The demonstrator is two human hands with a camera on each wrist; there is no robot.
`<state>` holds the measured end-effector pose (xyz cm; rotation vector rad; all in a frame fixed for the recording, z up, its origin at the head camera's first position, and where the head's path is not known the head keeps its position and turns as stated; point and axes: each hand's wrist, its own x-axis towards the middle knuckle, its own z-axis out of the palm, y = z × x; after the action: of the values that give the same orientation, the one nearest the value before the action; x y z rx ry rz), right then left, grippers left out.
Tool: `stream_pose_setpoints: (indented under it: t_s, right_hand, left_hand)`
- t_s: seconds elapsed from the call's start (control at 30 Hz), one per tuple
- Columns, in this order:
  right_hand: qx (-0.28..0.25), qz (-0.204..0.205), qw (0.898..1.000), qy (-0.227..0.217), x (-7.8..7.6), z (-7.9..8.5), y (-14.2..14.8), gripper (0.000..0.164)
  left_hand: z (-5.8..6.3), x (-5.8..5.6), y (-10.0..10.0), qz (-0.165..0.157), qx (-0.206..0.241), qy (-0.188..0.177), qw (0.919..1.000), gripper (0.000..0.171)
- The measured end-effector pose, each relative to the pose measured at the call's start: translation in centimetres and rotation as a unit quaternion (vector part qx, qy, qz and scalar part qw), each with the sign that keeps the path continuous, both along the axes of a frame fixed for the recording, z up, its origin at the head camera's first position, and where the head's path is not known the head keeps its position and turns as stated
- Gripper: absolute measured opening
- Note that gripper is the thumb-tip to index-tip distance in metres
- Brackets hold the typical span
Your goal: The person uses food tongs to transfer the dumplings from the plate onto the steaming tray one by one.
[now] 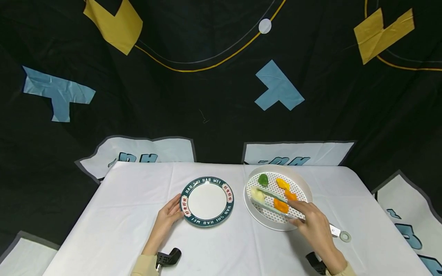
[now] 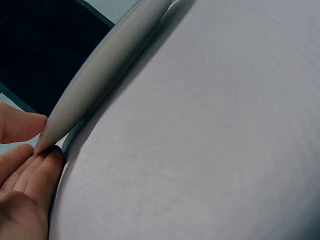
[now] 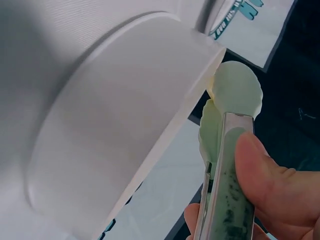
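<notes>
My left hand [image 1: 166, 219] pinches the left rim of a round white plate [image 1: 207, 201] with a dark green lettered border; in the left wrist view the thumb is above the rim and the fingers below it. The plate's near edge looks slightly raised there. My right hand [image 1: 313, 224] grips pale green-tipped metal tongs [image 3: 235, 150], thumb on one arm. The tong tips reach over a white round basket [image 1: 304, 184] with a perforated base. Between the tips is a pale yellow piece [image 1: 258, 194]; whether they squeeze it, I cannot tell.
Inside the basket lie a green piece [image 1: 263, 179], a yellow piece [image 1: 282, 184] and two orange pieces [image 1: 281, 206]. A white cloth [image 1: 138, 195] covers the table. Behind its far edge hangs a black curtain [image 1: 193, 115] with blue and yellow shapes.
</notes>
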<state>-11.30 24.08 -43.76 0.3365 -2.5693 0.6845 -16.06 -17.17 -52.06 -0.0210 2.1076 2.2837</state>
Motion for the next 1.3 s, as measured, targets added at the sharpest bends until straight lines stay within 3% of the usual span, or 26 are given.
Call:
stream_pose_setpoints:
  t_s: [0.9,1.13,1.3]
  right_hand:
    - [0.056,-0.031,0.995,-0.078,0.2,0.4,1.9,0.05]
    - [0.049,-0.04,0.993,-0.104,0.3,0.5,1.5,0.052]
    - [0.029,-0.039,0.994,-0.097,0.5,0.6,1.6,0.049]
  left_hand:
    - [-0.1,0.1,-0.1,-0.006,-0.006,0.006,0.9999,0.065]
    - [-0.1,0.0,0.0,-0.001,-0.01,0.008,0.9999,0.064]
    - [-0.1,0.1,-0.1,-0.01,0.0,0.018,0.9998,0.063]
